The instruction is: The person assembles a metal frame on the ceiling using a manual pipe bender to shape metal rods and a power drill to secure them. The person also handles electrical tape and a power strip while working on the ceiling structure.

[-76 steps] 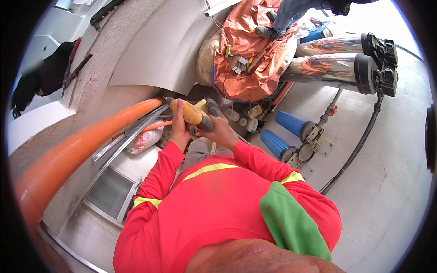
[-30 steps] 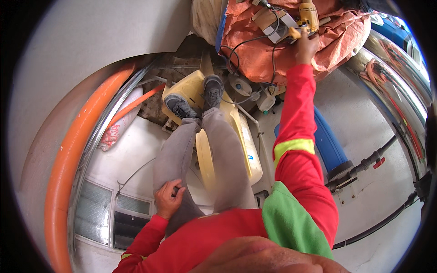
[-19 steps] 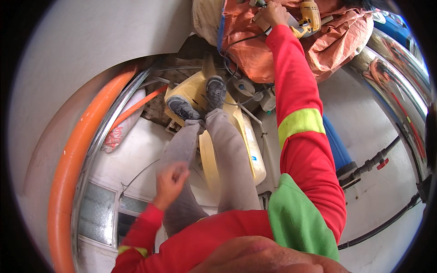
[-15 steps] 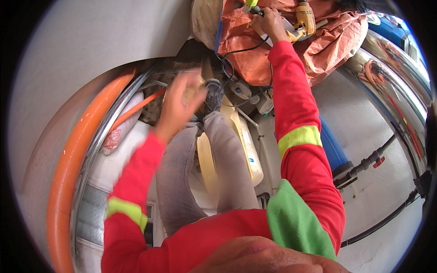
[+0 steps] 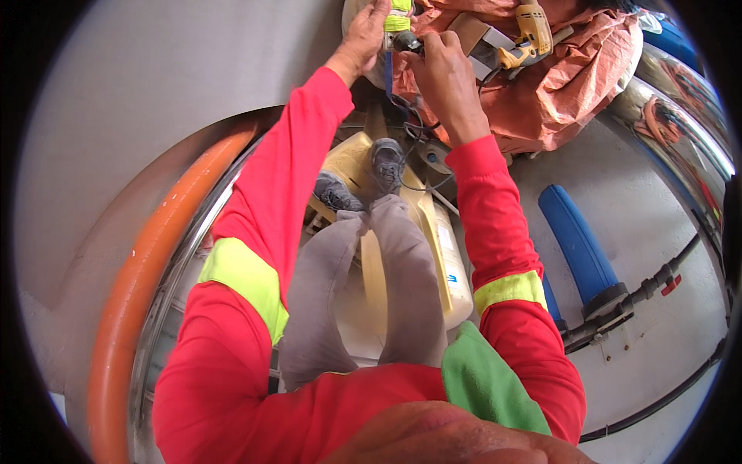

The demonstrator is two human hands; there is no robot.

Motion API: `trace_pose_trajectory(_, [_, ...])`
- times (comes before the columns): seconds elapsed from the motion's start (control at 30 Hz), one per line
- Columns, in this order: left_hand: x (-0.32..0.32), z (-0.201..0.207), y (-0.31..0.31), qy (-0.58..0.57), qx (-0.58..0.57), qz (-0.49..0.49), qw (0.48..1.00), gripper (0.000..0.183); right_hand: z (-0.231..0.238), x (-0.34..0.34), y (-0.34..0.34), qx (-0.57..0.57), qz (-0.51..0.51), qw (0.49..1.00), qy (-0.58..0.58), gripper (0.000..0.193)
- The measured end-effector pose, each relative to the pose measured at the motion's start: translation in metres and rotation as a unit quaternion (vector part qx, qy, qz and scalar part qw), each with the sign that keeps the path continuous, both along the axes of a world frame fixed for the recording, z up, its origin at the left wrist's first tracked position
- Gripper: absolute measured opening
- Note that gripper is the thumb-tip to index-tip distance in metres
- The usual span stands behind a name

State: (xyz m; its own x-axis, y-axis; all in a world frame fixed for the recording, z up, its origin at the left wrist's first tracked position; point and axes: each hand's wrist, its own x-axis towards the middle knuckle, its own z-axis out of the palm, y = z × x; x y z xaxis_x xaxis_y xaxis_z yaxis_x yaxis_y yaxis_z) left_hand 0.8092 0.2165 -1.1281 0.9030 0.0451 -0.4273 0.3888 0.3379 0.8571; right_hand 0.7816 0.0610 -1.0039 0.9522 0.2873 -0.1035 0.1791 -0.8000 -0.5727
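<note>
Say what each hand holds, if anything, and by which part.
The right hand holds a black piece by its right end. The left hand is at a green piece; its hold cannot be told.

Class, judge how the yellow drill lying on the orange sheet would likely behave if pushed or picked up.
The drill is probably stiff: its casing looks hard. It seems unlikely to roll far, because the handle juts out from the body. Pushing it might drag the sheet, which looks thin and creased.
</note>
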Motion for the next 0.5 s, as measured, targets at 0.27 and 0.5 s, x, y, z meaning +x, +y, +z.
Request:
trace_pose_trajectory(0.27, [-0.007, -0.012, 0.065, 0.045, -0.105, 0.075, 0.991, 0.05, -0.002, 0.002, -0.061, -0.002, -0.106, 0.99, -0.097, 0.037])
trace_pose_trajectory(0.5, [-0.009, 0.04, 0.082, 0.082, -0.312, 0.026, 0.946, 0.059, -0.101, 0.102, -0.093, 0.073, -0.168, 0.969, -0.163, 0.032])
